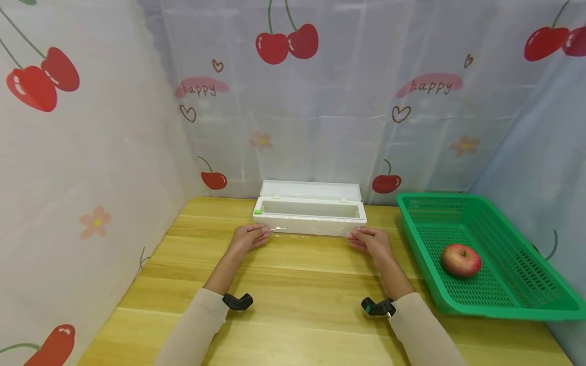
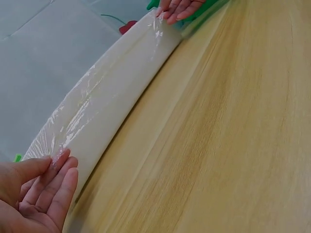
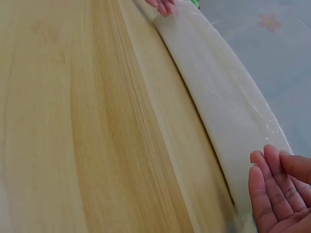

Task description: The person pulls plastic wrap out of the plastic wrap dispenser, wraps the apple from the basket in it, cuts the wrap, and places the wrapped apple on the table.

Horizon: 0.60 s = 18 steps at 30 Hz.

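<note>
A long white plastic wrap dispenser box (image 1: 311, 223) stands on the table with its lid (image 1: 311, 190) tipped up at the back. Along its front edge hangs a strip of clear plastic wrap (image 2: 80, 119), creased and shiny. My left hand (image 1: 249, 238) pinches the left corner of the wrap between thumb and forefinger. At the opposite end, my right hand (image 1: 373, 241) pinches the other corner, thumb against forefinger. Both hands are just in front of the box, and the film is stretched between them. A small green piece (image 1: 258, 212) shows at the box's left end.
To the right stands a green plastic basket (image 1: 423, 259) with a red apple (image 1: 461, 261) in it. The wooden table (image 1: 302, 305) reaches back to a curtain (image 1: 320, 127) printed with cherries, which also hangs at both sides.
</note>
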Each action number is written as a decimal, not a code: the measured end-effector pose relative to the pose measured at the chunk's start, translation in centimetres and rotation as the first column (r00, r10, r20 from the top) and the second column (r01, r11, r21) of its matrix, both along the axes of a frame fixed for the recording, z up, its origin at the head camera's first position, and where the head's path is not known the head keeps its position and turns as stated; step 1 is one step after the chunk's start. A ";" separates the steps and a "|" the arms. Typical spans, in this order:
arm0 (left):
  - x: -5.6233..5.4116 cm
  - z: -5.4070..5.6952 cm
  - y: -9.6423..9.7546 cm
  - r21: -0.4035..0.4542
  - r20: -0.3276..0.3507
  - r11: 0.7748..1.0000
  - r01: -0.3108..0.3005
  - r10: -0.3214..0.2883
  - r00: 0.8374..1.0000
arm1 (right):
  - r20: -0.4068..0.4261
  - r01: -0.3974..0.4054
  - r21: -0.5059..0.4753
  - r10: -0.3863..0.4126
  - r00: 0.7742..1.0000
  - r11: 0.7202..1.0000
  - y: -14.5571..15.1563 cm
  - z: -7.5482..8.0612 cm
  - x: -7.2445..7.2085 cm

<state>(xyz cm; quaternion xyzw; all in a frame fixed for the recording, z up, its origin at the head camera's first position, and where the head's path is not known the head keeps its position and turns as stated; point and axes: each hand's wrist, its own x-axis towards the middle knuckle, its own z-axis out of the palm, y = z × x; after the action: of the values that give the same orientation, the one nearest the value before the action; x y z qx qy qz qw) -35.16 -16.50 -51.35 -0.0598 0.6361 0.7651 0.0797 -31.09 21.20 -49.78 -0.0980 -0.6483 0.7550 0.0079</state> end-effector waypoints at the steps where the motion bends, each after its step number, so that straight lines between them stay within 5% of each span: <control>1: 0.0 0.0 -0.1 0.005 -0.003 1.000 0.009 -0.009 1.000 | -0.005 -0.002 -0.005 0.002 1.000 1.000 0.1 0.1 0.0; 9: 0.3 0.3 -0.9 0.088 -0.027 0.991 0.105 -0.103 0.994 | -0.023 -0.022 -0.007 0.022 0.999 1.000 0.6 0.4 0.5; 18: 1.0 0.9 -1.0 0.188 -0.035 0.972 0.144 -0.140 0.990 | -0.033 -0.087 -0.039 0.086 0.996 0.995 0.9 0.7 1.0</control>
<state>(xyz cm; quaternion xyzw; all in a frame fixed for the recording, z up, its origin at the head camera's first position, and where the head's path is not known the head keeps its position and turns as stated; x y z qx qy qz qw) -34.15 -17.50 -50.43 0.0017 0.5639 0.8151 0.1327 -30.08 22.10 -49.07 -0.0583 -0.6362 0.7691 -0.0167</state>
